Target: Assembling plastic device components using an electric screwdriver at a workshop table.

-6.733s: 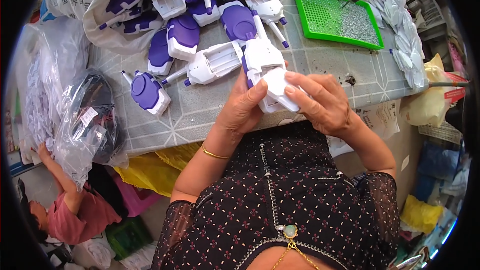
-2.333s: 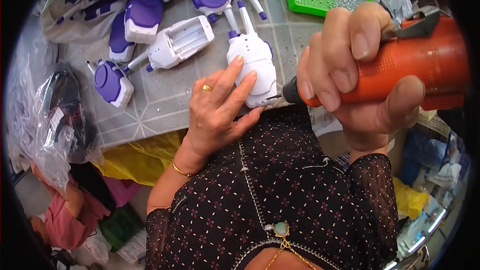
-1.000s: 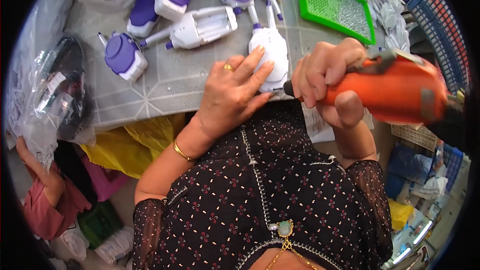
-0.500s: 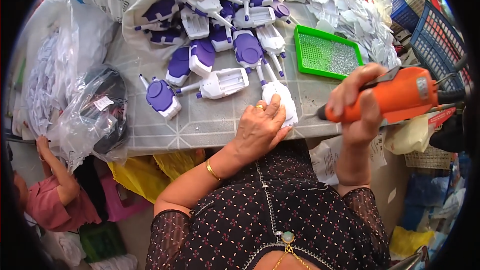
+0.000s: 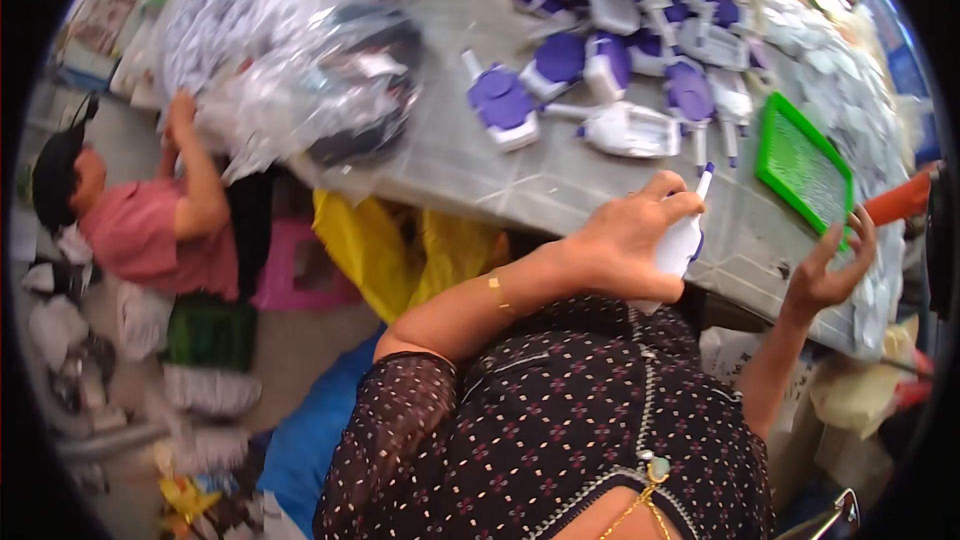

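Note:
My left hand is closed around a white and purple plastic device, lifted off the table near its front edge. Its thin stem with a purple tip points up and away from me; my fingers cover much of the body. At the right, my right hand has its fingers apart with nothing in them. Just beyond those fingers is an orange electric screwdriver, partly cut off by the rim. A green tray holding small shiny pieces lies beside my right hand.
Several similar devices lie loose on the grey table, spilling from a white sack. White flat parts are heaped at the right. A clear plastic bag and a dark round thing stand left. Further left, a person in pink works.
My left hand has raised the device off the table. My right hand has let go of the orange screwdriver, which is now further right. The view has swung left.

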The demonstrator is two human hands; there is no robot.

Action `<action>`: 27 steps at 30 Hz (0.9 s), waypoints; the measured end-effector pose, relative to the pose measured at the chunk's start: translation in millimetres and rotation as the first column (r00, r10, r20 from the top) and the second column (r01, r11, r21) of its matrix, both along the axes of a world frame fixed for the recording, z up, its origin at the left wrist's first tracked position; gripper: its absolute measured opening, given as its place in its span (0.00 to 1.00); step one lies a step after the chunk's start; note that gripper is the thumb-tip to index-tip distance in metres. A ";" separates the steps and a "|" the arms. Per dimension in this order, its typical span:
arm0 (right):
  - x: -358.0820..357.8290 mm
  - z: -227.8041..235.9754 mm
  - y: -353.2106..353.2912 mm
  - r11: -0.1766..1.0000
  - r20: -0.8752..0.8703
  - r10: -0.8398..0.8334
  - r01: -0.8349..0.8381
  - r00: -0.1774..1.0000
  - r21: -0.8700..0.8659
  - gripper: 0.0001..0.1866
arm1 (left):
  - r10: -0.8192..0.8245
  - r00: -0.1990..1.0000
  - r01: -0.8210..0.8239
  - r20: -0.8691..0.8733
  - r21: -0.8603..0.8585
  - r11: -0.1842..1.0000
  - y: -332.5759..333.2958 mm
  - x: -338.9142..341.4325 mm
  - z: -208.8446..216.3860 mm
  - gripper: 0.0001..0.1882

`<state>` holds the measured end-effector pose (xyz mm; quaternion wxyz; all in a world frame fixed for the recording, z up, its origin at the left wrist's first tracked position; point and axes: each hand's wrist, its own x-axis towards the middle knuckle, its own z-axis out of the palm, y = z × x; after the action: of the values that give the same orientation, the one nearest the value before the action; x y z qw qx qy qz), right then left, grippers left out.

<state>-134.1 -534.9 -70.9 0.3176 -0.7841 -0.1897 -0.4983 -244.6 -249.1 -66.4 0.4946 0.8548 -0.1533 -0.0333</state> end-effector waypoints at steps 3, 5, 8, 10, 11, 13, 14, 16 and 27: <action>39.3 -23.1 31.1 0.966 -0.612 -0.020 -0.144 0.791 -0.217 0.17 | 0.051 0.999 -0.051 -0.005 -0.147 0.988 75.2 -67.0 5.2 0.47; 74.6 -44.0 40.8 0.829 -0.603 -0.254 -0.151 0.756 -0.538 0.19 | 0.149 0.977 -0.178 -0.150 -0.202 0.963 133.2 -118.6 10.9 0.48; 84.8 -27.9 66.5 0.744 -0.619 -0.371 -0.178 0.692 -0.644 0.25 | 0.403 0.795 -0.555 -0.454 -0.276 0.784 195.0 -199.0 -18.6 0.48; 99.7 -41.0 54.3 0.717 -0.619 -0.427 -0.171 0.659 -0.676 0.25 | 0.475 0.629 -0.739 -0.616 -0.284 0.611 216.4 -220.1 -43.7 0.45; 109.5 -52.1 53.7 0.656 -0.582 -0.476 -0.174 0.660 -0.734 0.22 | 0.548 0.578 -0.779 -0.605 -0.209 0.591 226.9 -226.1 -66.8 0.44; 111.0 -63.1 70.4 0.701 -0.605 -0.385 -0.206 0.697 -0.683 0.20 | 0.706 0.366 -0.908 -0.607 -0.064 0.415 227.6 -220.2 -110.4 0.41; 110.3 -61.1 72.8 0.757 -0.659 -0.331 -0.227 0.675 -0.612 0.20 | 0.744 0.217 -0.938 -0.632 0.078 0.339 213.6 -199.2 -113.6 0.42; 100.5 -39.3 72.2 0.844 -0.716 -0.206 -0.249 0.667 -0.475 0.21 | 0.882 0.470 -0.674 -0.025 0.635 0.378 245.1 -224.6 -192.5 0.41; -17.4 46.7 5.0 0.757 -0.763 0.459 -0.650 0.455 0.067 0.07 | -0.371 0.825 -0.298 -0.427 -0.885 0.357 112.7 -35.6 -24.5 0.47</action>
<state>-151.5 -529.9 -24.1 0.4165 -0.8398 -0.3474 0.0240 -280.1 -136.4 -90.8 0.9090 0.3639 -0.0109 -0.2028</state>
